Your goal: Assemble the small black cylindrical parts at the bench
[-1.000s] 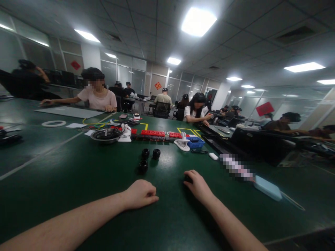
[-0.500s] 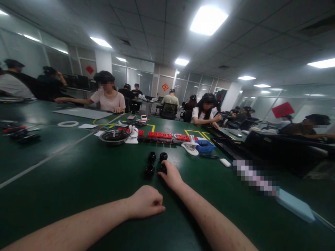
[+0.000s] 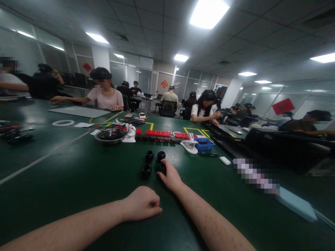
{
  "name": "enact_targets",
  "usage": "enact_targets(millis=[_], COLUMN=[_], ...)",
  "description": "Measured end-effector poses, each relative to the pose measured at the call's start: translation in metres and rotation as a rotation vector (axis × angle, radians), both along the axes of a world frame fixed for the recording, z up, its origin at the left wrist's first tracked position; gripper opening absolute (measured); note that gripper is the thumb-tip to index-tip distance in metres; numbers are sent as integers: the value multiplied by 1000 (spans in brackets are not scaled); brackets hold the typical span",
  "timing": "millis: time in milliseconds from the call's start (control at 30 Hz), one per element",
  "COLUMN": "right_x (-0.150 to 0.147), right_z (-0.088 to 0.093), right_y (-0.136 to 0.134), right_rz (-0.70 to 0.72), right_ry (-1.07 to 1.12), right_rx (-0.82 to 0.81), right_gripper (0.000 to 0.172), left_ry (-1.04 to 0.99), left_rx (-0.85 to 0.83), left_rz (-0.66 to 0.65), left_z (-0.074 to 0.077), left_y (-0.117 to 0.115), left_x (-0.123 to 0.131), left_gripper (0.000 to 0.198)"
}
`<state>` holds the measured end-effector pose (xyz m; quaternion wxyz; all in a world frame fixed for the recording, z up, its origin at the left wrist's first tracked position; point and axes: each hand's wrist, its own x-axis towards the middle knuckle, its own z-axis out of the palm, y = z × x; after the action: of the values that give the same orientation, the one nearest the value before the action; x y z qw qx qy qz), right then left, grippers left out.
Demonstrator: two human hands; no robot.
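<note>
- Tabletop [image 3: 86, 184]: smooth, dark green, half-glossy, mirroring the ceiling lights.
- Black round pieces [image 3: 146, 170]: shiny, hard, plastic by the look.
- Basin [image 3: 108, 140], toward the tabletop's far edge: polished metal rim.
- Red blocks [image 3: 158, 134]: bright plastic.
- Clip stand [image 3: 190, 146]: smooth white plastic.
- Basket [image 3: 204, 145]: blue plastic.
- Sheet [image 3: 83, 125]: white, matt, like paper.
- Pale blue case [image 3: 295, 204], toward the right edge: smooth, softly matt.
- Pink top [image 3: 106, 98], beyond the far edge: matt cloth.
</note>
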<state>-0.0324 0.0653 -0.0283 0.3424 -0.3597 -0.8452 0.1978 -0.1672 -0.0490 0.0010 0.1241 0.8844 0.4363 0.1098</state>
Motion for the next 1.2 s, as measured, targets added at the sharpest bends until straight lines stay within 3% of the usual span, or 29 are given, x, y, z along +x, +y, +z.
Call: enact_targets(millis=[100, 200, 267, 367, 467, 633, 767, 967, 1200], right_x=[1, 3, 3, 4, 4, 5, 6, 6, 5], right_z=[3, 5, 5, 2, 0, -1, -1, -2, -8], right_y=[-3, -5, -4, -1, 3, 7, 8, 15, 22], right_rz=[-5, -36, -61, -93, -126, -161, -179, -194, -205], right_ry=[23, 76, 107, 145, 189, 227, 237, 265, 291], right_rx=[18, 43, 43, 25, 7, 2, 4, -39, -83], right_gripper=[59, 59, 55, 48, 43, 40, 38, 36, 38], left_ry=[-25, -167, -345, -567, -634, -634, -705, -752, -677], left_rx=[50, 221, 335, 434, 327, 130, 15, -37, -7], left_rz=[-35, -12, 139, 511, 715, 643, 608, 550, 566], left_z=[0, 9, 16, 23, 17, -7, -20, -31, -34], left_y=[-5, -9, -4, 20, 56, 107, 132, 134, 132], left_x=[-1, -10, -22, -48, -74, -94, -99, -96, -85], left_gripper=[24, 29, 29, 27, 47, 55, 57, 60, 66])
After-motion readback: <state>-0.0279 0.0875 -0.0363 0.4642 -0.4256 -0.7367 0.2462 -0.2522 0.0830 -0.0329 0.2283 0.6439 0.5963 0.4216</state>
